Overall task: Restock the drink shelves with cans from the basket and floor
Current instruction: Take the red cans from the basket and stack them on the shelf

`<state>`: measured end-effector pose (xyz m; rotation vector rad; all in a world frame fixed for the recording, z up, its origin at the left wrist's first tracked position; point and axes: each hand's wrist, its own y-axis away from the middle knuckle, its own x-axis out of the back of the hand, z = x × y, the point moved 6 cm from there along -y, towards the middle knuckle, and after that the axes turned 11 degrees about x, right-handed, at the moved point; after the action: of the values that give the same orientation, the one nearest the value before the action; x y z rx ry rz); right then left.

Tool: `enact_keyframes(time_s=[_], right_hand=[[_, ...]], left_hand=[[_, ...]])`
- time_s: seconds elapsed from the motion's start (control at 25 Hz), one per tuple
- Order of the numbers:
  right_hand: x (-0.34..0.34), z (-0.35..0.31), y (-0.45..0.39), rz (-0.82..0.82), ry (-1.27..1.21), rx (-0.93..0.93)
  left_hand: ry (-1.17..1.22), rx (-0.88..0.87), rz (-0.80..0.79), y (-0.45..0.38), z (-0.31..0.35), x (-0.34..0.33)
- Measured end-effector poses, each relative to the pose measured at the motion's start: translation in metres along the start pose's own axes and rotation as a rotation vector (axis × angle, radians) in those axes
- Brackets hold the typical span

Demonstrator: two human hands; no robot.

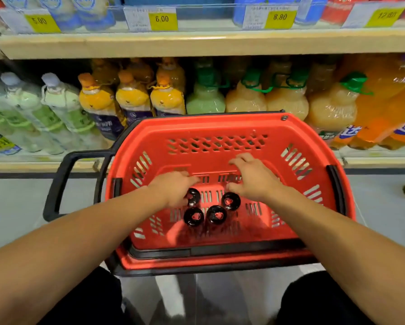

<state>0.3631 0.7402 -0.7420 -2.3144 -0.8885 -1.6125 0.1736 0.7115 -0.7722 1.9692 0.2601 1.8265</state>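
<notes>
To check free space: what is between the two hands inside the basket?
Head view: only bare slotted basket floor lies between the left hand and right hand; four dark-topped items stand nearer the person.

Red basket [297, 130] before bottle shelf [196, 43]: four black-topped cans [216, 215] inside; left hand [175, 188], right hand [253, 178] reaching in above them.

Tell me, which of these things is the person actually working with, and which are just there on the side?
Part of the job:
- four black-topped cans
- red basket holding them
- left hand and right hand, both reaching down into it
- lower drink shelf

Just there:
- orange-capped juice bottles
- green-capped bottles
- yellow price tags
</notes>
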Motion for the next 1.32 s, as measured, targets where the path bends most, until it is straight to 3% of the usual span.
enact_keyframes(time_s=[0.28, 0.6, 0.72, 1.0, 1.12, 1.32], right_hand=[[-0.009, 0.002, -0.019, -0.039, -0.086, 0.024], [-0.006, 0.006, -0.026, 0.024, -0.150, 0.022], [-0.004, 0.016, -0.024, 0.063, -0.158, -0.006], [-0.003, 0.028, -0.022, 0.095, -0.178, -0.036], [-0.016, 0.026, -0.023, 0.017, -0.179, -0.008], [-0.051, 0.024, -0.017, -0.237, -0.070, 0.103]], left_hand=[[0.083, 0.227, -0.141, -0.030, 0.004, -0.047], [0.268, 0.394, -0.059, -0.047, 0.007, -0.044], [0.515, 0.456, -0.006, -0.043, -0.016, -0.017], [1.080, 0.225, 0.291, -0.010, -0.046, 0.058], [1.221, 0.122, 0.292, 0.001, -0.049, 0.071], [1.581, 0.095, 0.203, 0.000, -0.044, 0.065]])
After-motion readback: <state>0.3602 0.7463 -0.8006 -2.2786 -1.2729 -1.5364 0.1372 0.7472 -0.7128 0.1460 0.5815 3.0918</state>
